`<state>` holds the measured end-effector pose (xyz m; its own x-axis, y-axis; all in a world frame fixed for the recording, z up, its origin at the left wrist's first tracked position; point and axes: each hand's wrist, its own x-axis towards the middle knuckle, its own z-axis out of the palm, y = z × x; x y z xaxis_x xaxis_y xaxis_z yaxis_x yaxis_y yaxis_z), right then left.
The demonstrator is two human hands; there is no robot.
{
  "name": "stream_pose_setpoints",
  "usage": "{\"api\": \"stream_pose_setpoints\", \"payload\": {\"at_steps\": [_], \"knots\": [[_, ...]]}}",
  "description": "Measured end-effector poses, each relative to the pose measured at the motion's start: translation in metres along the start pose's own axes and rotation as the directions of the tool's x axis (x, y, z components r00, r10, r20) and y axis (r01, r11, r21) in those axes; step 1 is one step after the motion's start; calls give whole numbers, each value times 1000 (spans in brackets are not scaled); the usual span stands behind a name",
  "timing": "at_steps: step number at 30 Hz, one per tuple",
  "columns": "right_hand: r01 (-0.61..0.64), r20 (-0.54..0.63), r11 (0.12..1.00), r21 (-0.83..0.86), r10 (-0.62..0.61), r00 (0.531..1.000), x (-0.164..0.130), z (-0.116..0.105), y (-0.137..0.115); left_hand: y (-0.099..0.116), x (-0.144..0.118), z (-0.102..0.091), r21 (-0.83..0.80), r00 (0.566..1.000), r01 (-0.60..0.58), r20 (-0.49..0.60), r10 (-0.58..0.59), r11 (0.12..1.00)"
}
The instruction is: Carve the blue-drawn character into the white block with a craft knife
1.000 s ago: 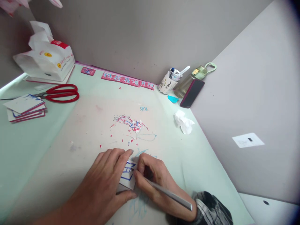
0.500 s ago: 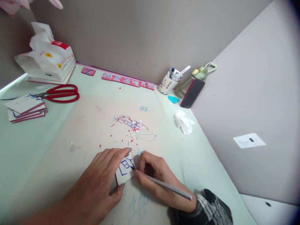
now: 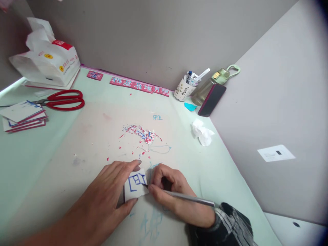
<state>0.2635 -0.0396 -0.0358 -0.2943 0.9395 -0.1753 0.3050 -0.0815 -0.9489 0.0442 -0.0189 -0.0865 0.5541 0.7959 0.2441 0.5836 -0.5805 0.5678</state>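
1 small white tile, lower centre: light, stiff, likely slippery; left hand pins its edges, right hand grips thin blade.

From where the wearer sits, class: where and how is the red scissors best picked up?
Grip the red scissors by the red handle loops, coming from the right and above. They lie flat on the table, loops pointing right, blades pointing left toward the card stack.
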Motion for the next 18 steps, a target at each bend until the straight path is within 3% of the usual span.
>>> {"api": "stream_pose_setpoints", "payload": {"at_steps": [18], "knots": [[32, -17, 999, -32, -33, 999, -2, 4, 6, -5, -6, 6, -65, 1000, 30, -5, -30, 997]]}}
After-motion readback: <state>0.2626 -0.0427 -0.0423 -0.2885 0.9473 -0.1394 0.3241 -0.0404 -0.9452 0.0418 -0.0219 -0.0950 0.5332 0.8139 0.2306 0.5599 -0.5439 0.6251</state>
